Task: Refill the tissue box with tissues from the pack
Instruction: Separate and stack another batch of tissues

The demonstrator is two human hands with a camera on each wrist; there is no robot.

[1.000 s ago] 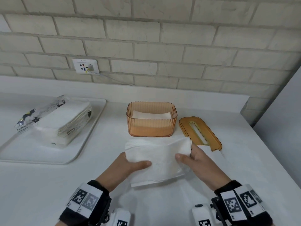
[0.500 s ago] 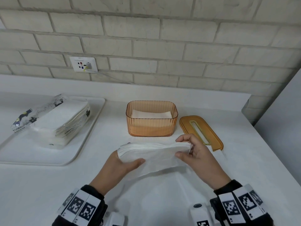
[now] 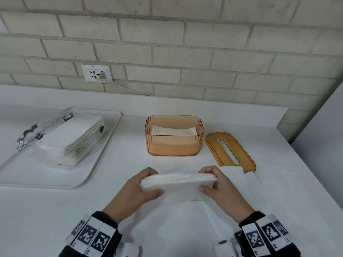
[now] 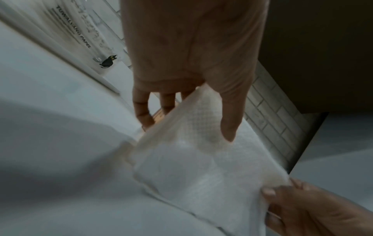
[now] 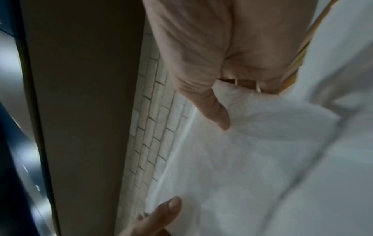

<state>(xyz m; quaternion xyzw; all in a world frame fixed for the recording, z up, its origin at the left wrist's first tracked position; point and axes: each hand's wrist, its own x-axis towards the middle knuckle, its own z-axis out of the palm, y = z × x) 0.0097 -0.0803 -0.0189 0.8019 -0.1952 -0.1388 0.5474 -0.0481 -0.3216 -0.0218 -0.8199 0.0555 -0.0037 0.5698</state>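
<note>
Tissue box: stands open toward the back of the counter, between the tray and the lid, just beyond the hands; holds only a low layer of white tissues on its floor, well short of the rim. Lid: lies flat just to the right of the box, slot upward, not yet back on. Pack: lies torn open on the tray at the left, well apart from the box, with plenty of tissues inside. Stack of tissues: hangs level above the counter in front of the box, gripped at both ends. Left hand: pinches the left end, thumb on the near face, fingers curled behind. Right hand: pinches the right end the same way. Loose sheet: lies on the counter by the right hand, overlapping the near end of the lid. Seems roughly midway, judging by this: lid off, pack opened, some tissues in the box, another batch out and squared up. Left to do, most likely: carry the stack forward, lower it flat into the box, perhaps fetch more from the pack, then fit the lid.
</note>
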